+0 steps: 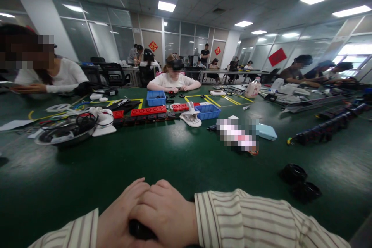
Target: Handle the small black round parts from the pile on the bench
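My left hand [119, 213] and my right hand [167, 211] rest close together at the near edge of the green table [122, 166]. The curled fingers of the right hand lie over the left hand, hiding part of its fingers. A smooth, rounded black object [142, 230] shows between the two palms. Most of it is covered, so its kind is unclear. Both hands are closed around it, below striped cream sleeves.
Two black ring-like things [305, 192] lie to the right. Farther off are a light-blue case [266, 131], a white clamp-like stand [192, 118], blue bins [156, 98], red-and-black modules [148, 111] in a row, and a metal bowl [65, 139] with cables. Several people sit around.
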Tool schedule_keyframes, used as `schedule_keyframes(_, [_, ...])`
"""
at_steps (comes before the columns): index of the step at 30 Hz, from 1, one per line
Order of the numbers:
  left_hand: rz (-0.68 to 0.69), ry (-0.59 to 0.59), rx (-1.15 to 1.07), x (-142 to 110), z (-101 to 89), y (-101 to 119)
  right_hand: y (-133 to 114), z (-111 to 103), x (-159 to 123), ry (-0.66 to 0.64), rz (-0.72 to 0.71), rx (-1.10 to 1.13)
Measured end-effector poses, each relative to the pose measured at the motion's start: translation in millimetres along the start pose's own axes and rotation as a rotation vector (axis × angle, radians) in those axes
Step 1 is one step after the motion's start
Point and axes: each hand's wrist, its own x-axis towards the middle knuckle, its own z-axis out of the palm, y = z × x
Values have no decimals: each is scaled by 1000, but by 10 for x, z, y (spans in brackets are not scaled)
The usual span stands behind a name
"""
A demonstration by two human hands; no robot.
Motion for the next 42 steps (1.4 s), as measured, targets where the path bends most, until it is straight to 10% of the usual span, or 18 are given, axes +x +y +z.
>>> schedule_keyframes(9, [-70,-141,-281,90,-116,41,48,28,-49,-134,-336,56])
schedule_keyframes(16, [111,-103,-85,45,-35,-4,2,-41,-50,49,-100,43])
schedule_keyframes(22, [-6,99,58,26,18,110,-42,11,-39,50,72,-64])
schedule_keyframes(35, [16,-59,-171,70,-103,56,33,-7,-39,-92,-261,3])
schedule_keyframes(42, [-26,21,-62,18,-10,-9,-14,23,-49,16,-13,-20])
